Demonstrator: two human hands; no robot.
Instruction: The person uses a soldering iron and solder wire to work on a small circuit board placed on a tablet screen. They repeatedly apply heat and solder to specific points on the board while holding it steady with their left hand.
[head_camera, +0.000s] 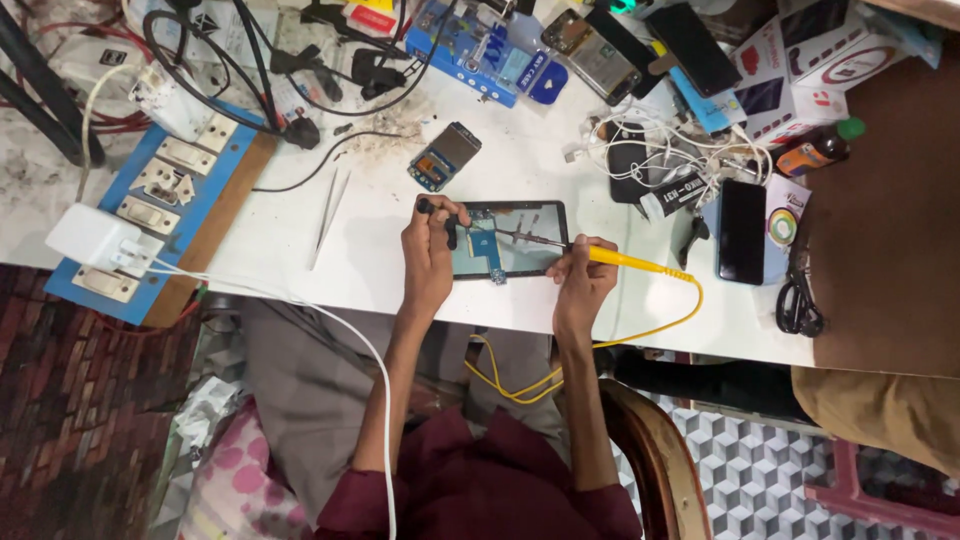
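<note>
An opened phone (515, 222) lies on the white table (370, 270) with its circuit board exposed. My left hand (427, 262) rests on the phone's left end and pinches a small black tool (440, 212) against it. My right hand (580, 272) grips a yellow-handled soldering iron (630, 262). The iron's metal tip reaches left onto the board. Its yellow cable loops off the table's front edge down toward my lap.
Metal tweezers (328, 215) lie left of the phone. A small circuit module (445, 156) sits behind it. A blue switch board (165, 205) with a white charger (93, 236) fills the left. A black phone (742, 231), scissors (798, 295), tangled white cables (680, 150) and boxes crowd the right.
</note>
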